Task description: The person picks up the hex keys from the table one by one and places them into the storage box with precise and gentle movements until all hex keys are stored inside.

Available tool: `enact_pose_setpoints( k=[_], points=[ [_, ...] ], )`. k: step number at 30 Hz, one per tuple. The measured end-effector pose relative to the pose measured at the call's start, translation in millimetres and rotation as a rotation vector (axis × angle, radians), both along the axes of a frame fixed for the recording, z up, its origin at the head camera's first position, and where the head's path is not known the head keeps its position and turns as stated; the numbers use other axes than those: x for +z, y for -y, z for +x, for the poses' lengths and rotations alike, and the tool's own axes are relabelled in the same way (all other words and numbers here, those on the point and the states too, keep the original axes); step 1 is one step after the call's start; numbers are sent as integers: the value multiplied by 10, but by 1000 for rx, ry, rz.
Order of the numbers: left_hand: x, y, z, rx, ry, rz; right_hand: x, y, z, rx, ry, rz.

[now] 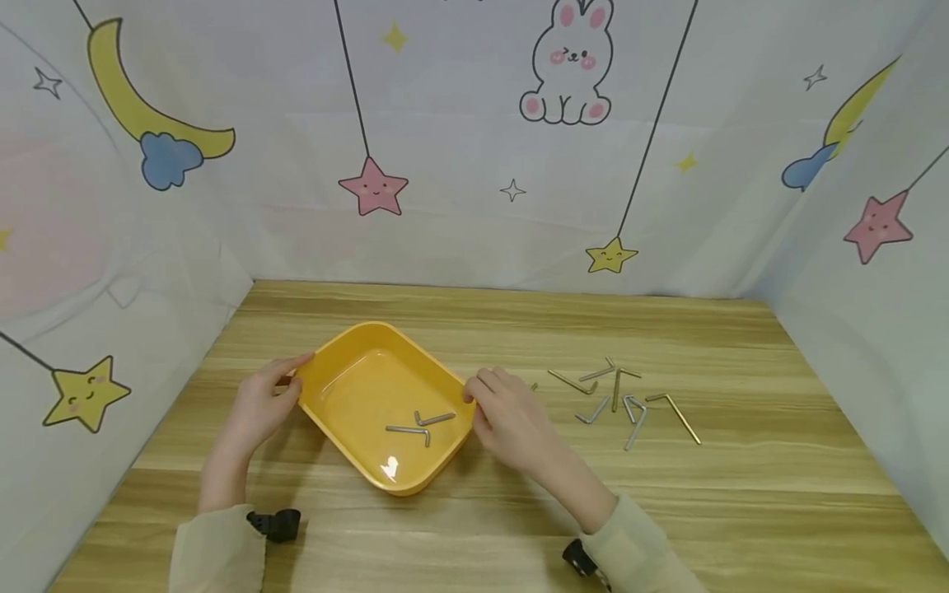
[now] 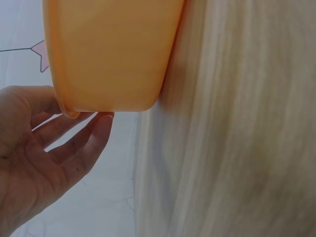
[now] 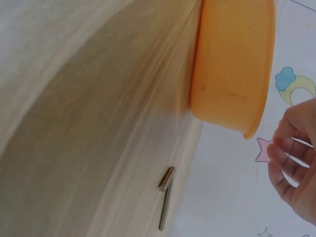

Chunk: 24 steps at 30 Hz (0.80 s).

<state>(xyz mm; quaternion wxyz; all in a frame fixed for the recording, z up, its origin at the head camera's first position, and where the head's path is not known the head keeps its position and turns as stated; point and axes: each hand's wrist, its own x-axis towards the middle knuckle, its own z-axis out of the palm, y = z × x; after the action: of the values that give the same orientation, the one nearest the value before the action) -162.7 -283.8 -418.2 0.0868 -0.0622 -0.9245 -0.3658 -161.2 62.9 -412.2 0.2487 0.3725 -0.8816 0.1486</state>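
A yellow plastic tray (image 1: 356,395) stands on the table, turned cornerwise, with two silver hex keys (image 1: 406,430) lying inside near its right corner. At the tray's left corner my left hand (image 1: 261,403) holds the rim between thumb and fingers; in the left wrist view the fingertips touch the outer wall (image 2: 113,64). My right hand (image 1: 511,416) is beside the right corner, its fingers loosely bent. In the right wrist view a small gap shows between that hand (image 3: 298,158) and the tray's rim (image 3: 251,133), and nothing is in its fingers.
Several loose hex keys, silver ones and brass-coloured ones (image 1: 682,418), lie scattered on the wooden table (image 1: 741,494) right of my right hand. One hex key (image 3: 167,197) shows in the right wrist view. Printed cloth walls (image 1: 460,239) enclose the table's back and sides.
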Motion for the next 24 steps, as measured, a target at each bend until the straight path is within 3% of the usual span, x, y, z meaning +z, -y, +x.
enact_pose_setpoints(
  k=[13, 24],
  points=[
    [4, 8, -13, 5, 2, -11, -110, -152, -20, -19, 35, 11],
    [0, 8, -11, 5, 14, -5, -187, -253, -36, -7, 34, 78]
  ],
)
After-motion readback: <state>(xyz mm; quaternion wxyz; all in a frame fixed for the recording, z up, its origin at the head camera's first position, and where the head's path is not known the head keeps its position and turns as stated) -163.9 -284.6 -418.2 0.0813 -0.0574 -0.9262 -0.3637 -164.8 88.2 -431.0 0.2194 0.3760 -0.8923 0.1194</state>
